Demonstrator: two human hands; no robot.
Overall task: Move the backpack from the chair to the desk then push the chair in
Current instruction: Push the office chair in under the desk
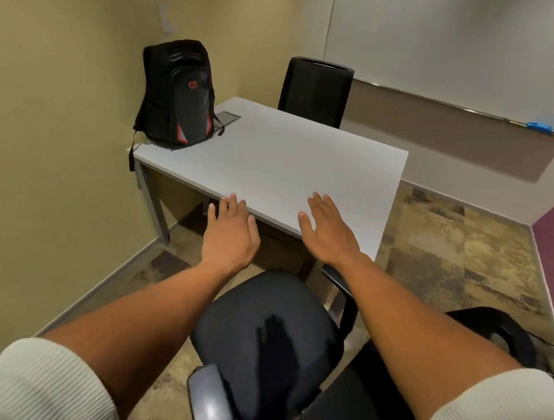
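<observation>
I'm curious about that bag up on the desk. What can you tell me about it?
The black backpack stands upright on the far left corner of the pale desk, close to the yellow wall. It looks like padded synthetic fabric with a small red logo and red-edged grey triangles low down. A strap dangles over the desk edge. Neither hand touches it.

One backpack (177, 95), two chairs (265, 330), one desk (283, 163)
</observation>
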